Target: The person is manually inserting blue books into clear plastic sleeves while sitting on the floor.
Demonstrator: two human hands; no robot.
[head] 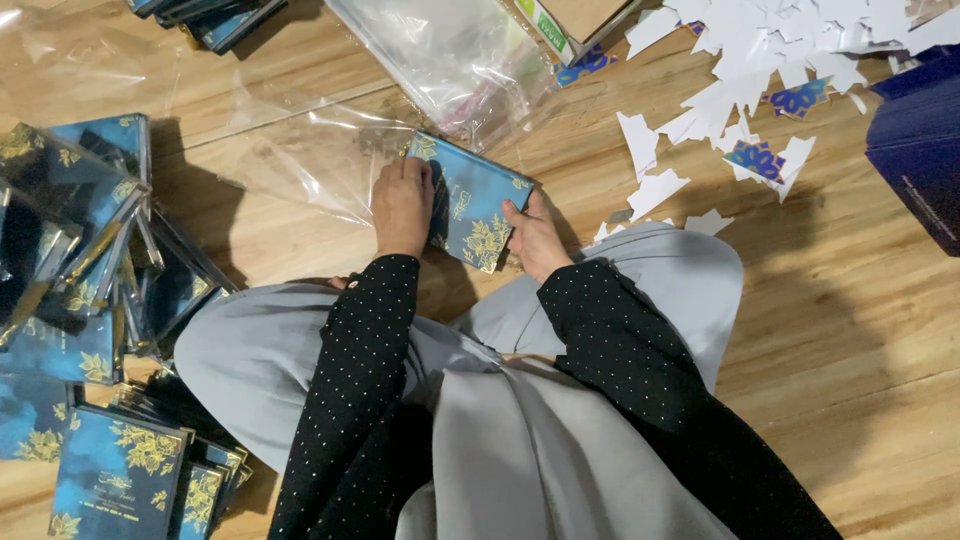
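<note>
From the head camera, the person sat on a wooden floor [850, 330] with grey cloth over the knees and black dotted sleeves. The left hand [402, 205] lay flat, fingers spread, pressing on the left end of a blue card [480, 205] with gold flowers. The right hand [535, 240] gripped the card's lower right edge, thumb on top. The card lay on the floor just ahead of the knees, and its top left corner sat inside or against the mouth of a clear plastic sleeve [300, 160] that stretched away toward 10 o'clock; whether it was truly inside could not be told.

At 9 o'clock from the hands a heap of sleeved cards [80, 240] leaned together, each already in its clear wrapper. At 7 o'clock lay a stack of bare cards [115, 475]. At 12 o'clock sat a clear plastic bag [450, 55], its contents unclear. At 2 o'clock white paper scraps [760, 50] were scattered, and at 3 o'clock stood a dark blue box [920, 150]
</note>
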